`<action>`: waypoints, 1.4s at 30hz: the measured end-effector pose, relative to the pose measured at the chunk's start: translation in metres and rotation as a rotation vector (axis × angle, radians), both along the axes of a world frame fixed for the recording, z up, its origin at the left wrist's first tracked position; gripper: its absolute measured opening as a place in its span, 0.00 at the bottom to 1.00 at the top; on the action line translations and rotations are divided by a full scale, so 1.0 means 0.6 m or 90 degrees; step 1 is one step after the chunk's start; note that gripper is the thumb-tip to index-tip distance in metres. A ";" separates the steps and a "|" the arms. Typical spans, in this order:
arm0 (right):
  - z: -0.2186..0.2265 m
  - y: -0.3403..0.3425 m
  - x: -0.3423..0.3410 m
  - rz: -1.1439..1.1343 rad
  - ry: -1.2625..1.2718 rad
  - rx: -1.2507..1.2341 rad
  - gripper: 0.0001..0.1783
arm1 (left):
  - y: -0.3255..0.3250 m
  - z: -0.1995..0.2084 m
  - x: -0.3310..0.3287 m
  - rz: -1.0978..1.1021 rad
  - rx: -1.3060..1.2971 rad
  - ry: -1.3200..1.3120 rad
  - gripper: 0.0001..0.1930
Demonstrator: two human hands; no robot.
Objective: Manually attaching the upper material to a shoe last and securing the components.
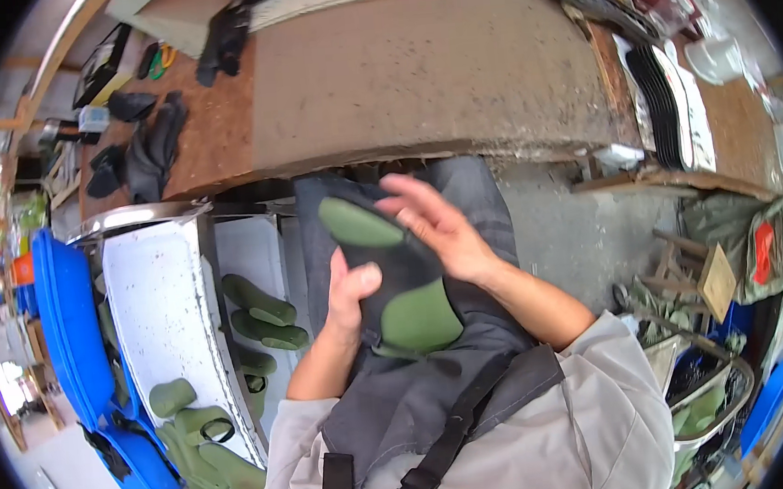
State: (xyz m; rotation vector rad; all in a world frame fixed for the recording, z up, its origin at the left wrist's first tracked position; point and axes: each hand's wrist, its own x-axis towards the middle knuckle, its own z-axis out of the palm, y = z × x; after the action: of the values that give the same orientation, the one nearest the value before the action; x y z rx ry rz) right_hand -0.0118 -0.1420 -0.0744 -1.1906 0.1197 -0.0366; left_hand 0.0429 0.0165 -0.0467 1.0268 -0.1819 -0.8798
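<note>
A green-and-black shoe-shaped piece [420, 318] is tilted over my lap, with green at both ends and black across the middle. My left hand [351, 294] grips its left side, the thumb lying on the black part. Along the upper right edge of the piece is my right hand [441, 231], its fingers stretched out and slightly blurred. Whether the right palm touches the piece I cannot tell. Dark grey overalls [471, 206] cover my legs beneath it.
Ahead stands a brown workbench [424, 76] with dark limp pieces [155, 143] at its left. A stack of black-and-white flat pieces [661, 108] is at the right. Green clogs [220, 456] lie by a white panel [162, 304] and a blue bin [71, 325]. A wooden stool [714, 282] stands right.
</note>
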 end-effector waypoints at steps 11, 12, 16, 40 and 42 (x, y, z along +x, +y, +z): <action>0.081 -0.063 0.006 -0.218 -0.789 -0.856 0.21 | -0.066 0.040 0.086 -0.219 -0.132 0.434 0.21; 0.101 -0.062 0.006 -0.191 -0.791 -0.883 0.20 | -0.068 -0.045 0.103 -0.217 -0.085 0.343 0.26; 0.123 -0.079 0.008 -0.293 -0.586 -0.701 0.36 | -0.004 -0.006 0.138 -0.458 -0.078 0.034 0.39; 0.097 0.033 0.010 -0.116 0.170 -0.458 0.43 | 0.016 0.095 0.164 -0.142 0.006 -0.071 0.14; 0.115 0.040 -0.003 -0.061 0.170 -0.487 0.43 | 0.002 0.119 0.164 -0.242 0.216 -0.244 0.18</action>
State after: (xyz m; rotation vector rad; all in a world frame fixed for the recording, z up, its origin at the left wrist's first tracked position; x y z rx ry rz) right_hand -0.0139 -0.1179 -0.0055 -1.9511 0.4244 -0.0058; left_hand 0.1413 0.0174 0.0246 1.5066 -0.5804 -1.0709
